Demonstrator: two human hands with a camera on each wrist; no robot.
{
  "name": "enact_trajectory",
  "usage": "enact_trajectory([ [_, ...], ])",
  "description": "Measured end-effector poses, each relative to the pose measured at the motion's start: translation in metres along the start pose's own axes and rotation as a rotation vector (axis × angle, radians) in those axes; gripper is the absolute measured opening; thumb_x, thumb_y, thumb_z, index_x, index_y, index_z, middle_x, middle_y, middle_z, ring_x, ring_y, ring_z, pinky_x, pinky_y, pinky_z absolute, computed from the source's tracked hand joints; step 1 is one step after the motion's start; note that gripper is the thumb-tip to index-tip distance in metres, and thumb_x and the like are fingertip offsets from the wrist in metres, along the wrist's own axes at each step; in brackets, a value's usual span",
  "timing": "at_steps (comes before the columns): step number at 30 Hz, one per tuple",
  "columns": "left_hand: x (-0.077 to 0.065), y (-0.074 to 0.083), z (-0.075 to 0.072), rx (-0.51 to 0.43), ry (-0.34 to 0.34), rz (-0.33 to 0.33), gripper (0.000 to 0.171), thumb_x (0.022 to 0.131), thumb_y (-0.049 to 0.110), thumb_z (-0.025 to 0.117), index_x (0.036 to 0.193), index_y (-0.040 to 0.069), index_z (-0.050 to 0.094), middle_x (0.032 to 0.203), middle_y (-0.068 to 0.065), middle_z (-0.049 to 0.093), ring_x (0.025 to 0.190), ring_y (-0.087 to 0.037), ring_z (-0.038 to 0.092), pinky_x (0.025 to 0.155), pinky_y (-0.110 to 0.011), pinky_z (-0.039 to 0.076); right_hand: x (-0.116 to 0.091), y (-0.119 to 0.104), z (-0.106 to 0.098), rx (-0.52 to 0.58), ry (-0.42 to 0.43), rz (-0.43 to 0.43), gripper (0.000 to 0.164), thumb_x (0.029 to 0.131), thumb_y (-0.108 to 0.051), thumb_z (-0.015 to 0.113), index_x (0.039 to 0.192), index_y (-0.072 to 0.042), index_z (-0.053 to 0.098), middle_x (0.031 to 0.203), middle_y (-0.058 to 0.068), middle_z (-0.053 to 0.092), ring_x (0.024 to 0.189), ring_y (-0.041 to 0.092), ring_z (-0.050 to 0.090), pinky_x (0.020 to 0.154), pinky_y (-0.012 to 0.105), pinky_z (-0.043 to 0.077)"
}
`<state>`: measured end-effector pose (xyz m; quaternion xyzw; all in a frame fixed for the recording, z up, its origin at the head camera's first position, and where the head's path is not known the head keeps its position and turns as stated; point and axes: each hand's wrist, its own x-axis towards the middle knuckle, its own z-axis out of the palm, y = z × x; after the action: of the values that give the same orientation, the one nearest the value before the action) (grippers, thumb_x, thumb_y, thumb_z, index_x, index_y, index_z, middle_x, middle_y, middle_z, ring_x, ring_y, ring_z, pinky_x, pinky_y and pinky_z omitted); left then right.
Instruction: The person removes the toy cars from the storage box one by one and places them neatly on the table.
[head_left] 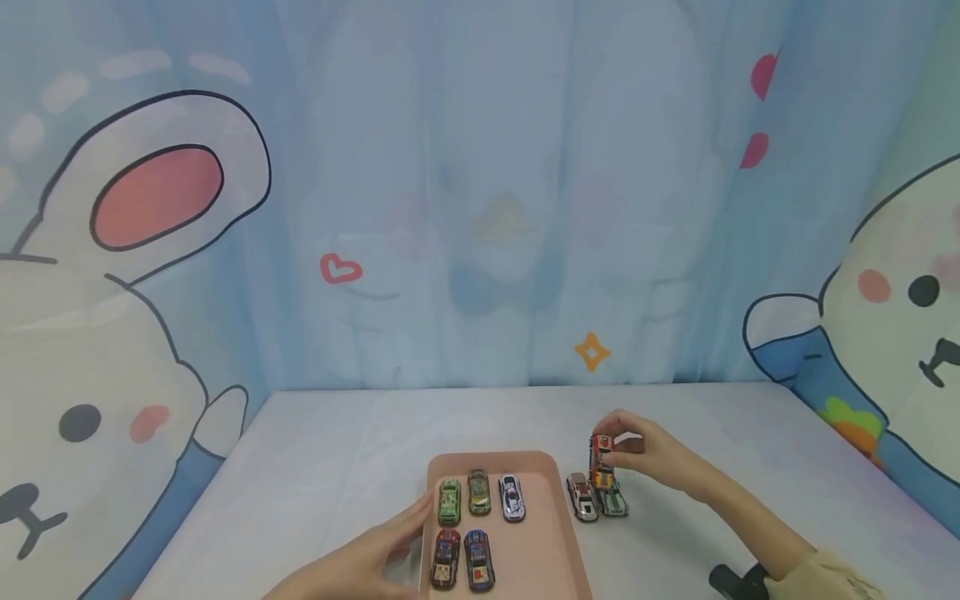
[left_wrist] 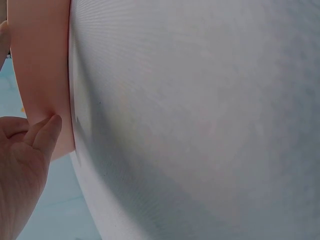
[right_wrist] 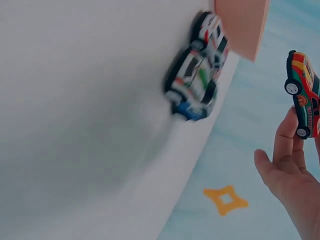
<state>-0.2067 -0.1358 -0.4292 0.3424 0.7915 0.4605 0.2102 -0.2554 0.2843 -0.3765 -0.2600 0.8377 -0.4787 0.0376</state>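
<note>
Touching the left side of the pink tray (head_left: pixel 551 550), my left hand (head_left: pixel 367 554) lies with its fingers fairly straight. Right of the tray, my right hand (head_left: pixel 637 450) pinches a red toy car (head_left: pixel 602 463). It should handle as light, stiff, slightly slick and hardy, best gripped across its sides, clear of the wheels. Its long axis runs roughly along the tray's long sides; I can't tell which end is the nose. Two other cars (head_left: pixel 582 497) sit just right of the tray.
</note>
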Motion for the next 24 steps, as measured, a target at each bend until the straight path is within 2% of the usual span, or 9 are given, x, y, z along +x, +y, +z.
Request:
enact_trajectory([
  [5, 0.000, -0.001, -0.001, 0.057, 0.002, 0.050, 0.097, 0.081, 0.029, 0.074, 0.152, 0.016, 0.009, 0.155, -0.007, 0.006, 0.136, -0.031, 0.017, 0.100, -0.033, 0.035, -0.014, 0.013, -0.002, -0.003, -0.022, 0.089, 0.034, 0.087, -0.014, 0.067, 0.114, 0.001, 0.053, 0.107, 0.013, 0.055, 0.096, 0.030, 0.058, 0.077, 0.029, 0.052],
  [11, -0.001, -0.002, 0.000, 0.062, 0.005, 0.048, 0.097, 0.080, 0.029, 0.074, 0.151, 0.014, 0.010, 0.155, -0.008, 0.006, 0.136, -0.032, 0.017, 0.100, -0.033, 0.036, -0.029, 0.022, 0.017, 0.006, -0.125, 0.164, 0.036, 0.083, -0.016, 0.071, 0.111, 0.001, 0.055, 0.105, 0.009, 0.056, 0.094, 0.029, 0.054, 0.074, 0.028, 0.052],
  [16, -0.001, -0.003, 0.001, 0.072, 0.001, 0.053, 0.097, 0.080, 0.030, 0.074, 0.151, 0.013, 0.010, 0.155, -0.009, 0.006, 0.136, -0.032, 0.018, 0.099, -0.033, 0.036, -0.035, 0.022, 0.031, 0.050, -0.213, 0.141, 0.033, 0.084, -0.016, 0.071, 0.110, -0.002, 0.056, 0.103, 0.008, 0.054, 0.091, 0.023, 0.051, 0.072, 0.028, 0.050],
  [19, 0.000, -0.003, 0.001, 0.102, 0.004, 0.085, 0.100, 0.078, 0.031, 0.076, 0.151, 0.009, 0.011, 0.155, -0.011, 0.006, 0.135, -0.034, 0.020, 0.098, -0.033, 0.037, -0.036, 0.022, 0.037, 0.098, -0.257, 0.108, 0.032, 0.085, -0.014, 0.069, 0.110, 0.000, 0.055, 0.102, 0.009, 0.053, 0.084, 0.018, 0.050, 0.066, 0.026, 0.048],
  [24, 0.001, -0.003, -0.001, 0.131, 0.024, 0.110, 0.102, 0.074, 0.031, 0.078, 0.149, 0.005, 0.014, 0.154, -0.013, 0.006, 0.134, -0.036, 0.023, 0.097, -0.033, 0.039, -0.035, 0.022, 0.044, 0.114, -0.279, 0.080, 0.031, 0.085, -0.011, 0.069, 0.110, 0.000, 0.055, 0.105, 0.011, 0.054, 0.078, 0.015, 0.049, 0.061, 0.027, 0.045],
])
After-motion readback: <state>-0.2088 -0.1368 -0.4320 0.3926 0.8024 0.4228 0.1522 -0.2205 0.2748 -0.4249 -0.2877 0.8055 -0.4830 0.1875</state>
